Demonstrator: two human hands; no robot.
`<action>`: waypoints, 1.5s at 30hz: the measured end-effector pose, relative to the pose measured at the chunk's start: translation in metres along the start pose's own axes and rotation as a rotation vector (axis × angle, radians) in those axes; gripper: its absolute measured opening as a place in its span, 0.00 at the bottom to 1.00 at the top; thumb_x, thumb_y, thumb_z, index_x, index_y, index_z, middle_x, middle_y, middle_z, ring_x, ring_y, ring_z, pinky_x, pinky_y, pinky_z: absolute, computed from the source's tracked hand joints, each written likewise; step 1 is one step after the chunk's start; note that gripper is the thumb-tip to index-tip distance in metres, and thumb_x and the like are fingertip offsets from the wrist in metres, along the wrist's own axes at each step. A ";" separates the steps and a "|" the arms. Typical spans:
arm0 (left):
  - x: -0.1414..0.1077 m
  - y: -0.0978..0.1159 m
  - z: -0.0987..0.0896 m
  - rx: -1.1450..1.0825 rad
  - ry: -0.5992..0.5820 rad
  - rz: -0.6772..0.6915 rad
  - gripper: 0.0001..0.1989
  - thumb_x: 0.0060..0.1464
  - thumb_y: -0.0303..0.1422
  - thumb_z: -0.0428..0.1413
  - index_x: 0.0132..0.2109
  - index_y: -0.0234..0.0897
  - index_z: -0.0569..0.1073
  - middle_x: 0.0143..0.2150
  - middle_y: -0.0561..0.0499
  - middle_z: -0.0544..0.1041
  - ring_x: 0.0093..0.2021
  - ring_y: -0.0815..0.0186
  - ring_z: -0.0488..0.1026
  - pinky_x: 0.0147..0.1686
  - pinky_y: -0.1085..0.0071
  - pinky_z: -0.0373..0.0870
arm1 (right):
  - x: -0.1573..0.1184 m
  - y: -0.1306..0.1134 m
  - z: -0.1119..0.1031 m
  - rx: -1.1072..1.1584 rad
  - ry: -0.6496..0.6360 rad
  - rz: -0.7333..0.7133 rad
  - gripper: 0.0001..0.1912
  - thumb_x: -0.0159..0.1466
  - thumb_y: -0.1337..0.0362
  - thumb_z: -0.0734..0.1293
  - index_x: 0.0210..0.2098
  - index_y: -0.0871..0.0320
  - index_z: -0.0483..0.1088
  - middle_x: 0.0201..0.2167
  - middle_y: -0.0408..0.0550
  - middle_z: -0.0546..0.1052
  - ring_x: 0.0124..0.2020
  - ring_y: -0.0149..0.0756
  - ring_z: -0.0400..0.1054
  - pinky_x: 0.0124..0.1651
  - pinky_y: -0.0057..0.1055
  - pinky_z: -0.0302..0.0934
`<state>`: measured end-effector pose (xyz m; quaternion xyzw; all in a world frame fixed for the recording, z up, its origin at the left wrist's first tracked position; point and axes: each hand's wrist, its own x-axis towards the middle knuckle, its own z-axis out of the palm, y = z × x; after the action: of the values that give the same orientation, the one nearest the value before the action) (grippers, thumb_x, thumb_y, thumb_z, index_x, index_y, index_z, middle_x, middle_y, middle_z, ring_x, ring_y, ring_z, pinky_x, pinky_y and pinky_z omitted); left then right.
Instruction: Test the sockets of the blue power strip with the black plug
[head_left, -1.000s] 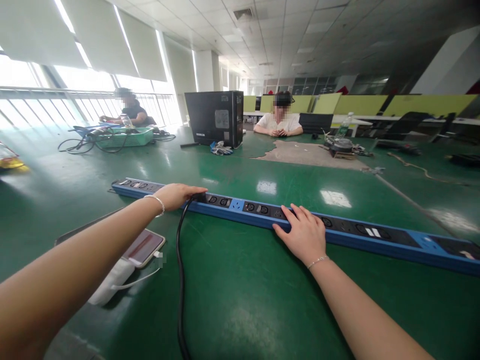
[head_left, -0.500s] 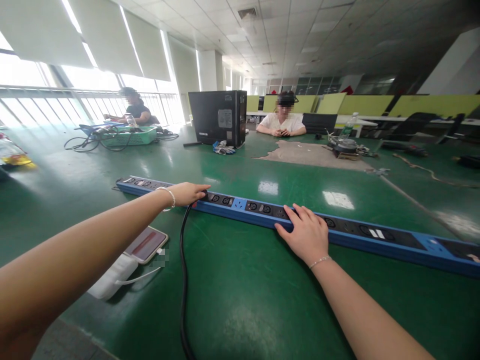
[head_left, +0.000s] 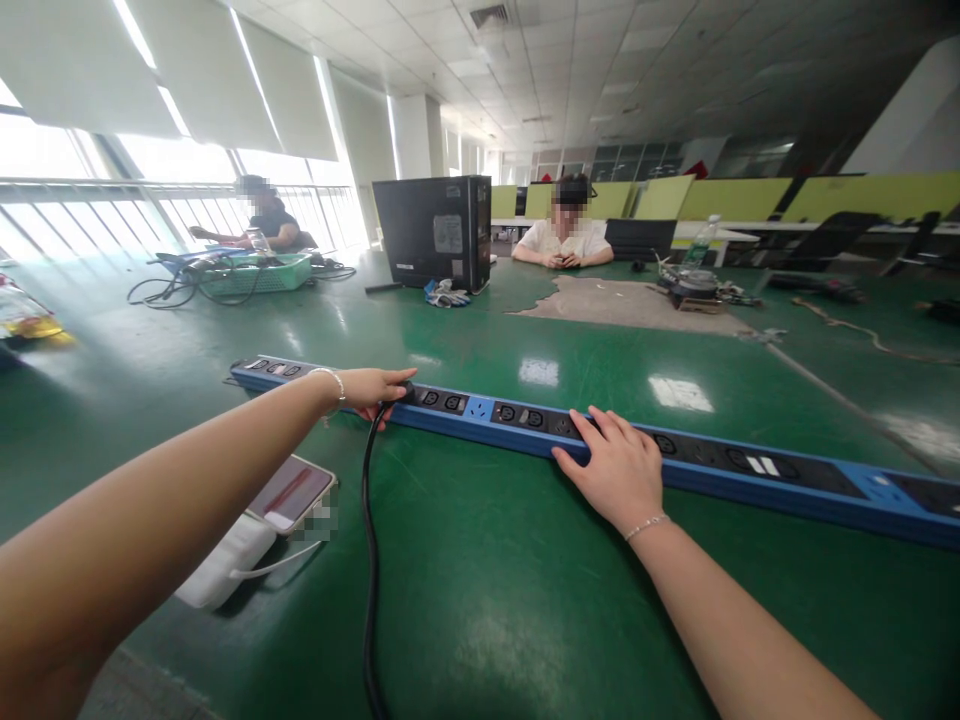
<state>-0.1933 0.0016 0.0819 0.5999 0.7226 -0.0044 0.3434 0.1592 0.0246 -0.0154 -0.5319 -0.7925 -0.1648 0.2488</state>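
A long blue power strip (head_left: 480, 430) with black socket panels lies across the green table. My left hand (head_left: 367, 388) is closed around a black plug (head_left: 405, 392) at the strip's left half, with the thumb and fingers on either side of it. Whether the plug is fully seated I cannot tell. From it a thick black cord (head_left: 370, 560) runs down toward the table's near side. Over the middle of the strip, my right hand (head_left: 619, 465) has its fingers across the top and its thumb on the near side, gripping it.
A phone (head_left: 294, 494) and a white charger (head_left: 225, 562) with a cable lie beneath my left forearm. Farther back stand a black computer case (head_left: 431, 232), gloves (head_left: 446, 293) and a green basket (head_left: 259, 274) with cables. Two people sit beyond, one (head_left: 562, 240) across the table.
My left hand's fingers now show curled below the plug, where fewer showed before. My right hand keeps its place on the strip. The view has shifted slightly.
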 end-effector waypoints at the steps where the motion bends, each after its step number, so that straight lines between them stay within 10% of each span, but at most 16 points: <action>1: -0.001 0.000 0.001 -0.011 0.007 0.000 0.32 0.58 0.41 0.38 0.65 0.45 0.32 0.34 0.50 0.76 0.33 0.65 0.75 0.33 0.73 0.69 | 0.000 0.000 0.000 0.001 -0.001 0.001 0.26 0.59 0.49 0.59 0.52 0.54 0.66 0.54 0.52 0.67 0.55 0.45 0.56 0.53 0.42 0.45; 9: -0.001 0.018 -0.010 0.040 -0.066 -0.145 0.30 0.59 0.38 0.39 0.66 0.45 0.37 0.29 0.51 0.76 0.26 0.67 0.75 0.30 0.72 0.70 | 0.001 0.000 -0.001 0.004 -0.009 0.012 0.26 0.59 0.49 0.60 0.52 0.54 0.66 0.54 0.52 0.67 0.56 0.45 0.56 0.53 0.41 0.46; 16: 0.011 0.023 0.016 0.518 0.328 -0.109 0.24 0.58 0.37 0.38 0.57 0.31 0.63 0.44 0.37 0.75 0.44 0.56 0.73 0.44 0.63 0.66 | 0.001 -0.001 -0.001 0.003 -0.011 0.010 0.26 0.59 0.49 0.60 0.52 0.54 0.66 0.54 0.53 0.67 0.56 0.45 0.56 0.53 0.42 0.46; 45: 0.011 0.016 0.030 0.544 0.479 -0.130 0.27 0.59 0.42 0.32 0.54 0.35 0.64 0.45 0.36 0.75 0.44 0.53 0.73 0.41 0.60 0.66 | 0.001 -0.002 -0.003 0.033 -0.020 0.029 0.26 0.58 0.49 0.60 0.52 0.54 0.66 0.55 0.52 0.66 0.56 0.45 0.55 0.54 0.42 0.45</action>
<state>-0.1647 0.0033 0.0596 0.6061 0.7915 -0.0777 -0.0088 0.1579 0.0232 -0.0128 -0.5407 -0.7899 -0.1428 0.2517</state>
